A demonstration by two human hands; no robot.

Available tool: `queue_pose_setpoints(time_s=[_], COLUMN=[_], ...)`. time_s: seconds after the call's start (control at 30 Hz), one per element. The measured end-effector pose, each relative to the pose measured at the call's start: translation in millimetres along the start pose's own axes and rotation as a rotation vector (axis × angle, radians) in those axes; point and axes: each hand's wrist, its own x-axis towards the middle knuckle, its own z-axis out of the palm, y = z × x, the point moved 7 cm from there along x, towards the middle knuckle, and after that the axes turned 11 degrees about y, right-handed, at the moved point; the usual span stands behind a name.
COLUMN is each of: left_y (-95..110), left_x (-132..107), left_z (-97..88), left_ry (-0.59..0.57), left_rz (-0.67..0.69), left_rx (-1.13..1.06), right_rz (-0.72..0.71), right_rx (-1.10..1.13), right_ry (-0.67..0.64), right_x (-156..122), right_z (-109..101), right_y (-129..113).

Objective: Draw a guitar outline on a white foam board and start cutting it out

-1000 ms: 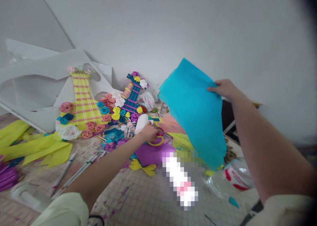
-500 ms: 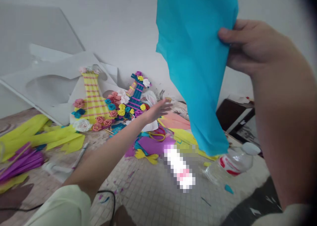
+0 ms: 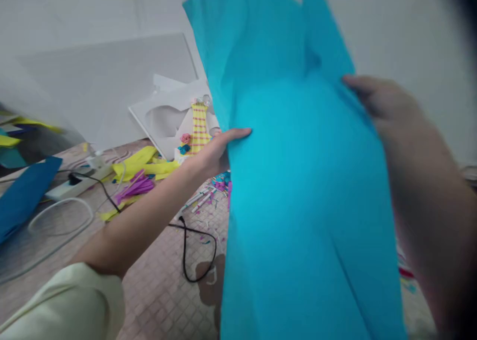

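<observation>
A large sheet of turquoise crepe paper [image 3: 298, 191] hangs in front of me and fills the middle and right of the view. My right hand [image 3: 376, 101] pinches its right edge high up, thumb on the front. My left hand [image 3: 212, 153] grips the sheet's left edge at mid height, thumb laid over the paper and fingers behind it. The sheet hides most of the floor behind it.
Behind the sheet, a yellow paper guitar with paper flowers [image 3: 197, 131] leans on white foam boards [image 3: 164, 114]. Yellow strips [image 3: 143, 163], purple strips [image 3: 134, 188], a black cable [image 3: 194, 250], a power strip [image 3: 80, 186] and dark blue paper [image 3: 22, 196] lie on the tiled floor.
The view swung left. The turquoise sheet came closer and opened wider. My left hand left the craft pile and took hold of the sheet's left edge.
</observation>
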Motion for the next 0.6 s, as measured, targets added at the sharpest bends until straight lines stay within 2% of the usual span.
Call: queue_pose_setpoints(time_s=[0.1,0.13,0.2,0.27,0.37,0.43,0.5,0.6], left_y=[-20.4,-28.9,-47.4,-66.0,-82.9,-89.6,-101.2,-123.0], left_x=[-23.3,-32.1,-53.1,-79.6,-122.0,-145.4,-158.9,-154.1], left_z=[-35.3,-46.0,-65.7,-88.4,-129.1,-160.7,-189.0,-215.2], left_ry=[0.13,0.162,0.188,0.212,0.302,0.422,0.526,0.57], left_rz=[-0.141,-0.17,-0.215,-0.258,-0.209,-0.15,-0.174,-0.247], left_rx=[0.044,0.055,0.147,0.334,0.561,0.8,0.903,0.914], right_rz=[0.258,0.303,0.316,0.314,0.309,0.299,0.275,0.197], right_rx=[0.138,0.171,0.177,0.072,0.016,0.001,0.0,0.007], right_ry=[-0.073,-0.111,-0.129,-0.125,-0.091,-0.054,-0.029,-0.024], right_x=[-19.1,-24.4,-32.1,-39.9,-52.1,-59.0,-64.4,-69.9], right_z=[48.9,64.3,86.6,102.0,119.6,130.0,141.2,155.8], right_y=[56.5,76.4,115.6,155.9,205.8,230.8,248.4,260.0])
